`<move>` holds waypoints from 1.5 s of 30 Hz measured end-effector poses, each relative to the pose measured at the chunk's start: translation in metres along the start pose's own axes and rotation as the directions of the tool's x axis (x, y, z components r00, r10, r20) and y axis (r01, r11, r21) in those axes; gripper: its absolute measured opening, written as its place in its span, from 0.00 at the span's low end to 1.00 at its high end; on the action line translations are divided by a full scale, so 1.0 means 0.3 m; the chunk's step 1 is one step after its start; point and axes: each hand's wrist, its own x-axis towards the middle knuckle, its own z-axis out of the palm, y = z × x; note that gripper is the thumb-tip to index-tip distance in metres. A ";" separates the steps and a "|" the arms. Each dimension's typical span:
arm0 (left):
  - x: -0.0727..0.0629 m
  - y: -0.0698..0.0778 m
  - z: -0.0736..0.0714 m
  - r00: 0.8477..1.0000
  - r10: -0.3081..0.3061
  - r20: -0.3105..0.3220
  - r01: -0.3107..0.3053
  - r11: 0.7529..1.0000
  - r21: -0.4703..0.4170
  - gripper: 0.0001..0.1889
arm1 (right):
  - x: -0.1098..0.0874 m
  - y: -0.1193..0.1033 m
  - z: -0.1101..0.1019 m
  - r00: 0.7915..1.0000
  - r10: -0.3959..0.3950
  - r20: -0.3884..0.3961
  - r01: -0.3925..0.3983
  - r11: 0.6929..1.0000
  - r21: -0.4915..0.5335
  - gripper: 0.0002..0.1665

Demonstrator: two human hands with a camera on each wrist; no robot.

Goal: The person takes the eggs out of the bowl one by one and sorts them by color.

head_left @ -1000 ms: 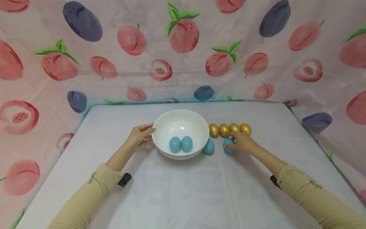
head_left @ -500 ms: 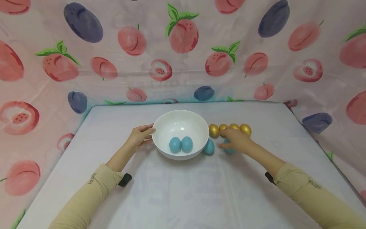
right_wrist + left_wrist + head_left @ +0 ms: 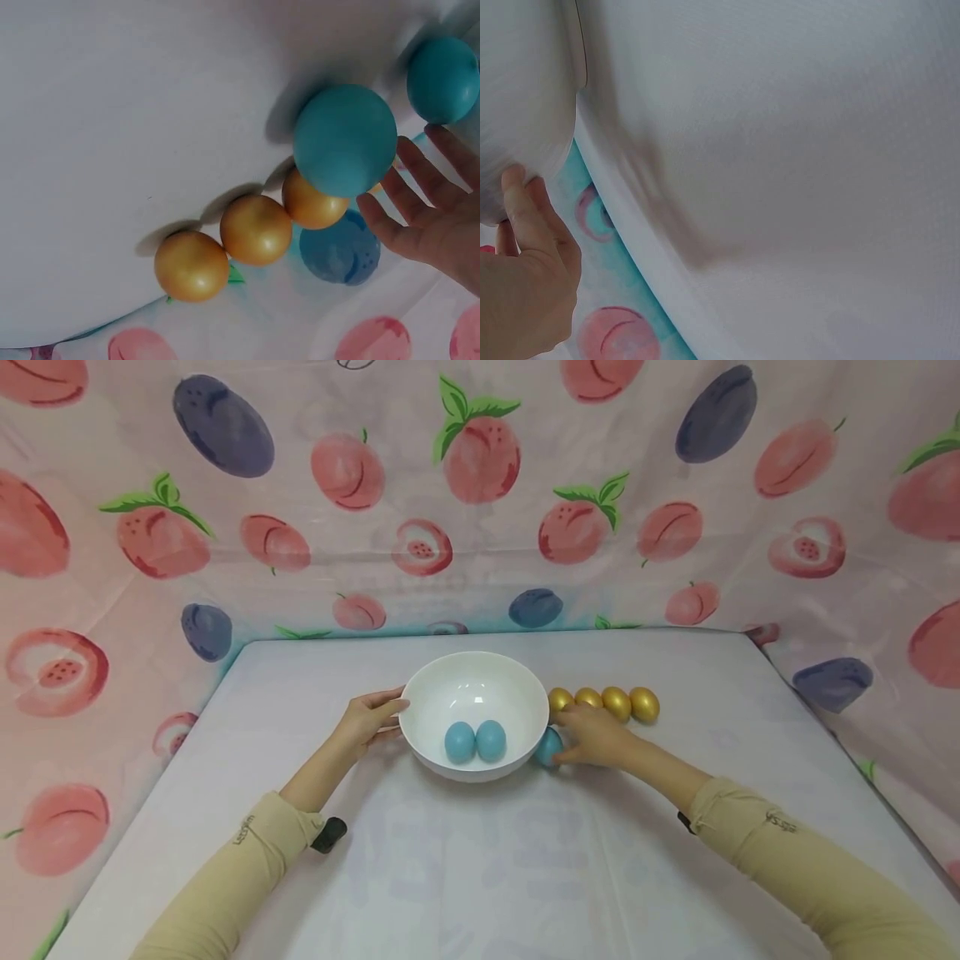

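My left hand (image 3: 363, 720) holds the left rim of a white bowl (image 3: 431, 714), thumb at the lip and fingers against the outer wall. Two blue eggs (image 3: 460, 742) lie side by side inside the bowl. On the table, a blue egg (image 3: 549, 748) sits against the bowl's right side. My right hand (image 3: 600, 739) reaches over to that egg, its fingers spread and fingertips right at it. Another blue egg (image 3: 345, 140) stands below the right hand in the right wrist view; the hand hides it from the head view.
A row of several gold eggs (image 3: 616, 703) lies right of the bowl, just behind the right hand. The white tabletop (image 3: 480, 868) ends at a fruit-printed cloth (image 3: 480, 568) hanging at the back and sides. Dark devices (image 3: 328, 835) are under both wrists.
My right hand has let go of the farther-right blue egg and moved left to the blue egg beside the bowl. The left hand and bowl stay in place.
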 end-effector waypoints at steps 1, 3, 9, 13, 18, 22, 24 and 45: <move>0.000 0.000 0.001 1.000 0.001 0.001 -0.001 1.000 0.001 0.26 | 0.004 -0.003 0.003 1.000 0.004 0.004 -0.004 1.000 -0.008 0.37; 0.001 -0.001 0.002 1.000 0.001 0.000 -0.001 1.000 0.002 0.26 | 0.010 -0.010 0.010 1.000 0.013 0.011 -0.013 0.999 -0.033 0.39; 0.003 -0.001 0.005 1.000 -0.016 -0.009 0.016 1.000 -0.004 0.26 | 0.019 -0.020 0.023 0.999 0.031 0.009 -0.029 0.992 -0.123 0.43; 0.001 -0.001 0.006 1.000 -0.021 -0.012 0.021 1.000 -0.003 0.26 | 0.015 -0.015 0.018 0.999 0.052 0.009 -0.050 0.988 -0.143 0.38; -0.004 0.006 0.005 1.000 -0.015 -0.007 0.014 1.000 -0.007 0.26 | 0.003 0.015 0.002 0.996 0.088 0.009 -0.086 0.986 -0.141 0.37; -0.004 0.009 0.002 1.000 -0.016 -0.009 0.016 1.000 -0.012 0.26 | -0.007 0.023 -0.009 0.995 0.100 0.008 -0.097 0.986 -0.138 0.38; -0.002 0.006 0.001 1.000 -0.017 -0.008 0.017 1.000 -0.015 0.26 | -0.011 0.020 -0.008 0.994 0.107 0.013 -0.104 0.984 -0.143 0.38; 0.001 0.003 0.004 1.000 -0.025 -0.013 0.025 1.000 -0.013 0.26 | -0.022 0.032 -0.015 0.986 0.156 0.056 -0.144 0.973 -0.182 0.39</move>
